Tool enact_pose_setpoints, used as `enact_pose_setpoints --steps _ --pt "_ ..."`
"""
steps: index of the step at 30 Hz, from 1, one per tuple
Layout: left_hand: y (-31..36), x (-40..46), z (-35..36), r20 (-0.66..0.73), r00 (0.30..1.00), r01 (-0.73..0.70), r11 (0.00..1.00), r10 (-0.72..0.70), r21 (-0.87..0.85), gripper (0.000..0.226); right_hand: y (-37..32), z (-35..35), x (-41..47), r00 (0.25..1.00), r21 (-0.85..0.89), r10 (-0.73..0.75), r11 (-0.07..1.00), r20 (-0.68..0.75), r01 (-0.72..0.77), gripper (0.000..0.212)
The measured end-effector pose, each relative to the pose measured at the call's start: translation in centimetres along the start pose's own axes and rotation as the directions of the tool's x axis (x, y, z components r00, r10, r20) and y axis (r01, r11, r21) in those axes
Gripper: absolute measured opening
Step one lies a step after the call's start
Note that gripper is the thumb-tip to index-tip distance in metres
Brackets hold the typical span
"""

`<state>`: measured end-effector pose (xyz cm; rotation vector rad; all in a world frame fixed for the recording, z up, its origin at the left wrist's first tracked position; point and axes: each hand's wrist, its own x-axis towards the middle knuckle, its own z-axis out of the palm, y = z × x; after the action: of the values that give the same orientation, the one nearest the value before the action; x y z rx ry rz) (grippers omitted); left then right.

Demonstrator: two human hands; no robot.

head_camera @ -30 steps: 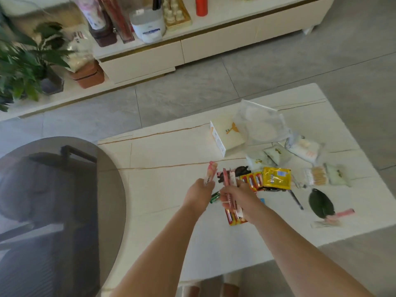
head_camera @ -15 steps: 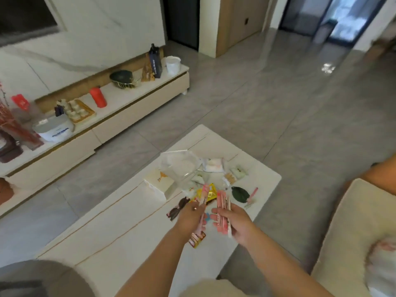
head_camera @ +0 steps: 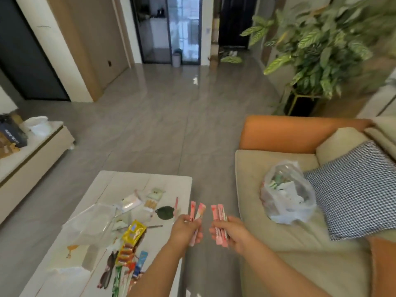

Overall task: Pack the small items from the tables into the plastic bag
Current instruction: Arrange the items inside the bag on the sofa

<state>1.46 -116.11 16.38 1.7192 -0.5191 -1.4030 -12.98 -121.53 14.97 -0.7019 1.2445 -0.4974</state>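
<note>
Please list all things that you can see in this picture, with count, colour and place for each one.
pink sachets: two, pink, in the left hand
pink sachets: several, pink, in the right hand
plastic bag: one, clear, partly filled, on the sofa seat
coffee table: one, white, lower left
yellow packet: one, yellow, on the table
dark leaf-shaped item: one, dark green, near the table's right edge
clear packaging: one, transparent, on the table
sofa: one, beige with orange back, right
checked cushion: one, dark and white, beside the bag
potted plant: one, green, upper right
hands: left hand and right hand, each gripping sachets
</note>
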Motion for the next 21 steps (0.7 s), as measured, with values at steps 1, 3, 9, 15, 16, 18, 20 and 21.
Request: enact_pose_setpoints --steps 1,3,9,15,16,18,20,21 --pt "0.4 0.3 1.7 0.034 0.999 -0.017 0.999 0.015 0.034 0.011 -0.4 -1.6 0.1 1.0 0.017 -0.007 1.0 -0.024 0.007 0.011" --pt "1.2 1.1 5.1 0.084 0.996 -0.028 0.996 0.021 0.084 0.012 -1.4 -4.7 0.3 0.997 0.032 -0.009 0.999 -0.072 0.012 0.01" --pt "3.2 3.8 14.3 0.184 0.982 0.011 0.996 -0.028 0.092 0.014 -4.8 -14.0 2.4 0.985 0.004 -0.035 0.999 -0.169 0.036 0.007" --pt "5.0 7.2 22.4 0.206 0.977 0.025 0.992 -0.05 0.122 0.015 -7.9 -21.6 4.7 0.973 -0.004 -0.035 0.999 -0.229 0.035 0.014" --pt "5.2 7.8 23.7 0.213 0.975 0.034 0.992 -0.059 0.12 0.014 -8.4 -22.7 5.1 0.969 0.005 -0.03 0.999 -0.245 0.033 0.015" --pt "5.8 9.0 26.2 0.228 0.97 0.06 0.991 -0.086 0.118 0.015 -9.4 -25.0 5.8 0.961 0.024 -0.015 0.999 -0.277 0.023 0.014" --pt "6.3 10.0 28.5 0.257 0.96 0.085 0.989 -0.115 0.124 0.016 -10.2 -26.9 6.4 0.953 0.064 -0.01 0.997 -0.304 0.031 0.013" --pt "6.6 10.6 29.5 0.274 0.953 0.098 0.987 -0.131 0.129 0.017 -10.6 -27.7 6.7 0.949 0.093 -0.011 0.995 -0.315 0.042 0.016"
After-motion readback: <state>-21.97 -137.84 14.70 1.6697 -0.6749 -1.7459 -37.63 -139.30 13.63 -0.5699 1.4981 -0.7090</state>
